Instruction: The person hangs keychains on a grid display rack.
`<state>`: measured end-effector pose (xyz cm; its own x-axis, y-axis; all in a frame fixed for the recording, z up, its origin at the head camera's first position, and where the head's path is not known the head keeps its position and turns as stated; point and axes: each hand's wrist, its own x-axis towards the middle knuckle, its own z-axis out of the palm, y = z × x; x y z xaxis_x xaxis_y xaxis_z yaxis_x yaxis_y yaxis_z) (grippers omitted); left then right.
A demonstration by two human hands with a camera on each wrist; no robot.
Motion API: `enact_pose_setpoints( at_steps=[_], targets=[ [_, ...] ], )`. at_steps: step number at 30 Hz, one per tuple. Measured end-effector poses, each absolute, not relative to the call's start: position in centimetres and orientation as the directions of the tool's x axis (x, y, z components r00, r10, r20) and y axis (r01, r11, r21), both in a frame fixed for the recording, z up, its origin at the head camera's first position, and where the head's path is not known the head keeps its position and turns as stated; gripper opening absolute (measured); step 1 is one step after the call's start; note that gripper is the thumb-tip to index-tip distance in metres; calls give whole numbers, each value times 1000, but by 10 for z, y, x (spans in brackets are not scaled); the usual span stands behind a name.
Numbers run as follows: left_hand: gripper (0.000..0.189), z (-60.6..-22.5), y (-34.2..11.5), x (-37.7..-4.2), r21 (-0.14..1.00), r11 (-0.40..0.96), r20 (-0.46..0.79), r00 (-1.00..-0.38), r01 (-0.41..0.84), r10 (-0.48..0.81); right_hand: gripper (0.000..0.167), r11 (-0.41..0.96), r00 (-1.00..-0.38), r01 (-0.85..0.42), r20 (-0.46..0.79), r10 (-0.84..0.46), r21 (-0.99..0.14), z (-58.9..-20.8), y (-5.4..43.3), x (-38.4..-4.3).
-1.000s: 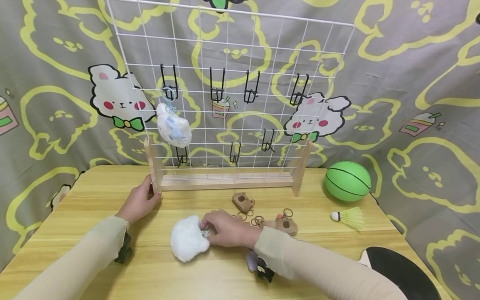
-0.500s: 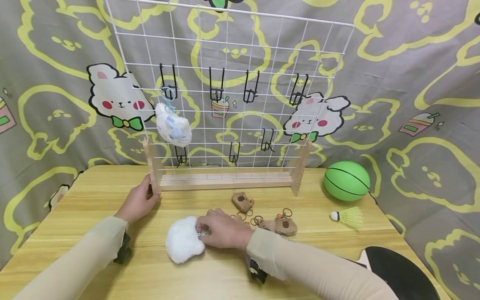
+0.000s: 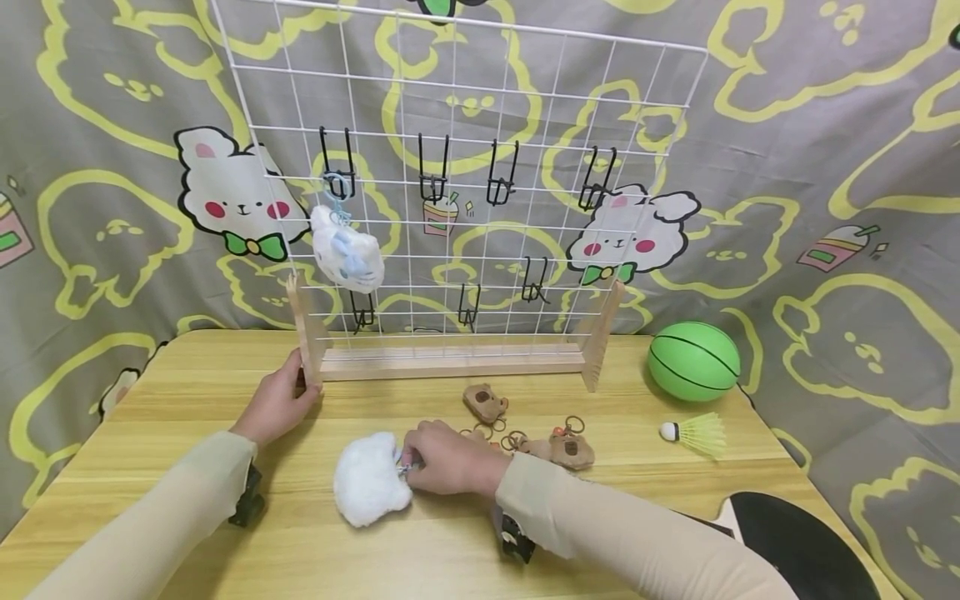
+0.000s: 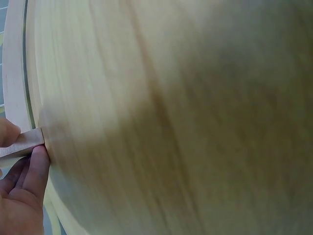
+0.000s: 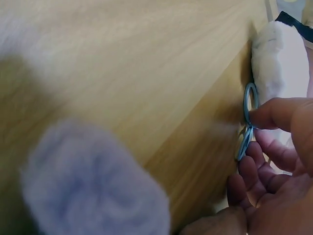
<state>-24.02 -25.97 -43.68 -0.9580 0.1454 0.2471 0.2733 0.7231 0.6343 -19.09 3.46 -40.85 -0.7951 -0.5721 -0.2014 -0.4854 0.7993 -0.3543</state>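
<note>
In the head view, a white plush keychain (image 3: 367, 485) lies on the wooden table. My right hand (image 3: 453, 460) pinches its light-blue ring (image 5: 250, 98) between thumb and fingers; the right wrist view shows that hold close up. At the rack's left end, my left hand (image 3: 279, 404) grips the foot of the wooden side support (image 3: 302, 329), thumb on one side and fingers on the other. The left wrist view shows this wooden foot (image 4: 24, 142) held at the tabletop. Another white plush with a blue bow (image 3: 348, 254) hangs from a hook on the white wire grid (image 3: 480, 242).
Several black hooks (image 3: 433, 179) are fixed on the grid. Brown plush keychains (image 3: 486, 403) lie right of centre. A purple fuzzy thing (image 5: 95, 186) is near the right wrist. Farther right are a green ball (image 3: 694, 362), a yellow shuttlecock (image 3: 696, 435) and a black paddle (image 3: 802, 546).
The right hand and the white plush shifted slightly left from the first frame; since then the hand has edged back right, keeping the ring. My left hand stays on the support.
</note>
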Motion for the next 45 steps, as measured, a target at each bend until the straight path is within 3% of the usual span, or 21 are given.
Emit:
enact_pose_setpoints(
  at_steps=[5, 15, 26, 35, 45],
  targets=[
    [61, -437, -259, -240, 630, 726, 250, -957, 275, 145, 6, 793, -788, -506, -194, -585, -339, -408, 39, -190],
    [63, -433, -258, -239, 634, 726, 235, -961, 266, 146, 17, 804, -796, -521, -175, -579, -288, -410, 45, -186],
    [62, -435, -259, -240, 633, 726, 244, -959, 269, 142, 9, 646, -734, -512, -102, -671, -566, -410, 53, -196],
    [62, -436, -259, -238, 633, 727, 239, -960, 267, 144, 19, 517, -680, -465, -84, -728, -718, -414, 60, -204],
    [61, -438, -259, -240, 630, 729, 246, -959, 266, 137, 15, 526, -702, -353, -152, -696, -774, -406, 66, -208]
  ],
)
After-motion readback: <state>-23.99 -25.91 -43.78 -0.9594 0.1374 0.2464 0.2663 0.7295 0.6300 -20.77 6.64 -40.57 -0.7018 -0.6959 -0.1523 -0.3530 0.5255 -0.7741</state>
